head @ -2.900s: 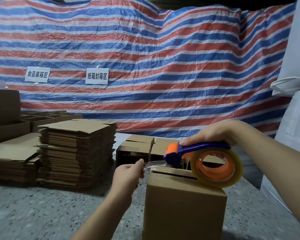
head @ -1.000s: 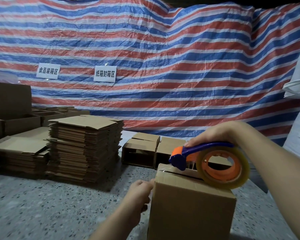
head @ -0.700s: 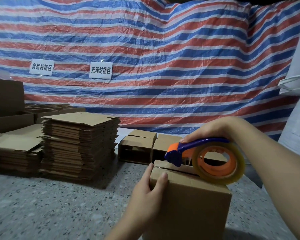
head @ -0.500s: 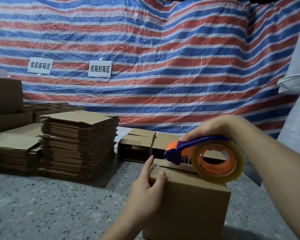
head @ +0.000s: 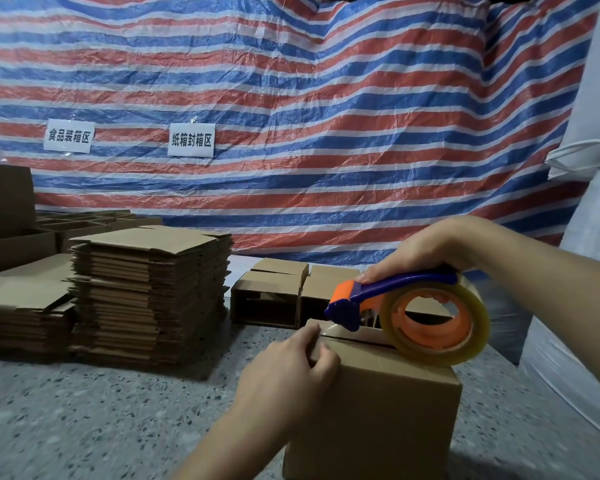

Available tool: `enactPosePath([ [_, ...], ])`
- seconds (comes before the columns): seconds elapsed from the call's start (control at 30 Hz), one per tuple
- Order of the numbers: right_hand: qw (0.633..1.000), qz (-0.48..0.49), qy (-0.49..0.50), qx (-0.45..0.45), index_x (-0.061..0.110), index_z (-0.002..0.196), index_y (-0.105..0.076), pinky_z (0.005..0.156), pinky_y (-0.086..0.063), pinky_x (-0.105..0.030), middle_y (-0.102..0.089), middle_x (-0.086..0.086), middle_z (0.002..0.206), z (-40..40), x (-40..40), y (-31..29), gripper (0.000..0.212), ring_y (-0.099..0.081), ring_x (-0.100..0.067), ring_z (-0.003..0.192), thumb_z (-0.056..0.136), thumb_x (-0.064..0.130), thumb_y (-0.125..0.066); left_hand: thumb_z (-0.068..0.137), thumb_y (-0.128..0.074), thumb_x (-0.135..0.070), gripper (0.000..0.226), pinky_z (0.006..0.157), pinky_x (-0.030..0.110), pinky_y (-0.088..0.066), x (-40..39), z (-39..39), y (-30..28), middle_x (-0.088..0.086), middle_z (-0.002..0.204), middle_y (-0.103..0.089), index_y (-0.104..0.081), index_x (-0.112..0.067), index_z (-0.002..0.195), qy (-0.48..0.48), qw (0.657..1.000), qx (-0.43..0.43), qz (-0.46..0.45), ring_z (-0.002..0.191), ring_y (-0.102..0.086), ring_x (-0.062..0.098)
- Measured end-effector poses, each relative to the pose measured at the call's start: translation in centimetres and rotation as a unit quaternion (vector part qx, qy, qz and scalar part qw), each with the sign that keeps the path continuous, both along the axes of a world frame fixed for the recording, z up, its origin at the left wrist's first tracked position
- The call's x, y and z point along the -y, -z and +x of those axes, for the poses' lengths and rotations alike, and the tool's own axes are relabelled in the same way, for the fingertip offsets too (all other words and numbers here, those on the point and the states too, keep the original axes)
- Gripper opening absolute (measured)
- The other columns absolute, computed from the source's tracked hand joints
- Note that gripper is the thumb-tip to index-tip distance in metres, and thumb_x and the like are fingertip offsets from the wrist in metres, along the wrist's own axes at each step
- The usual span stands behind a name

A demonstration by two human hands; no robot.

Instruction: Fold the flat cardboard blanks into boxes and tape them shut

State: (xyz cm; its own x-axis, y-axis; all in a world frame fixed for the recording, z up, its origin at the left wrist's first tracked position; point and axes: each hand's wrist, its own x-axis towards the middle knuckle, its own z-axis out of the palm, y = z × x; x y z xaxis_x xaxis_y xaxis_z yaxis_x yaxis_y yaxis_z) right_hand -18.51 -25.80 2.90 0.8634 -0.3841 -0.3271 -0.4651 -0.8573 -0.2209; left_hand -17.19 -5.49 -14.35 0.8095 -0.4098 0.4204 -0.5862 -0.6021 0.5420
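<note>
Your box (head: pixel 371 410) stands on the speckled floor (head: pixel 84 420). Your left hand (head: pixel 284 379) curls over its near top-left corner, thumb and fingers gripping the edge. Your right hand (head: pixel 426 249) clasps the dispenser (head: pixel 406 306) handle; its roll rests on the box top. 2 blank stacks (head: pixel 149 296) sit left of the box.

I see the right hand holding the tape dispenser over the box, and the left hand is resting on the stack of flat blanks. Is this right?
Not quite. In the head view the left hand grips the near top corner of the box, not the stack of flat blanks, which stands apart to the left. The right hand does hold the tape dispenser over the box.
</note>
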Motion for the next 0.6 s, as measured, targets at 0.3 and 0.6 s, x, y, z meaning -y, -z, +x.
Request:
enactPosePath([
  [0.3, 0.998, -0.027, 0.040, -0.045, 0.016, 0.112, -0.068, 0.063, -0.057, -0.024, -0.079, -0.005, 0.091, -3.0, 3.7, -1.0, 0.091, -0.076, -0.015, 0.076, 0.051, 0.083, -0.072, 0.089, -0.030, -0.055, 0.036, 0.061, 0.025, -0.044, -0.2, 0.1, 0.3, -0.014, 0.071, -0.050, -0.045, -0.047, 0.121, -0.037, 0.998, 0.031, 0.033, 0.063, -0.043, 0.000],
  [0.6, 0.997, 0.011, 0.056, -0.043, 0.014, 0.113, -0.068, 0.061, -0.054, -0.020, -0.077, -0.001, 0.083, -5.7, 6.5, 2.9, 0.089, -0.071, -0.010, 0.067, 0.059, 0.085, -0.059, 0.094, -0.031, -0.052, 0.036, 0.078, 0.033, -0.052, 0.6, 0.0, -1.4, -0.007, 0.093, -0.060, -0.053, -0.027, 0.106, -0.025, 0.990, 0.085, 0.113, 0.086, -0.057, 0.011],
])
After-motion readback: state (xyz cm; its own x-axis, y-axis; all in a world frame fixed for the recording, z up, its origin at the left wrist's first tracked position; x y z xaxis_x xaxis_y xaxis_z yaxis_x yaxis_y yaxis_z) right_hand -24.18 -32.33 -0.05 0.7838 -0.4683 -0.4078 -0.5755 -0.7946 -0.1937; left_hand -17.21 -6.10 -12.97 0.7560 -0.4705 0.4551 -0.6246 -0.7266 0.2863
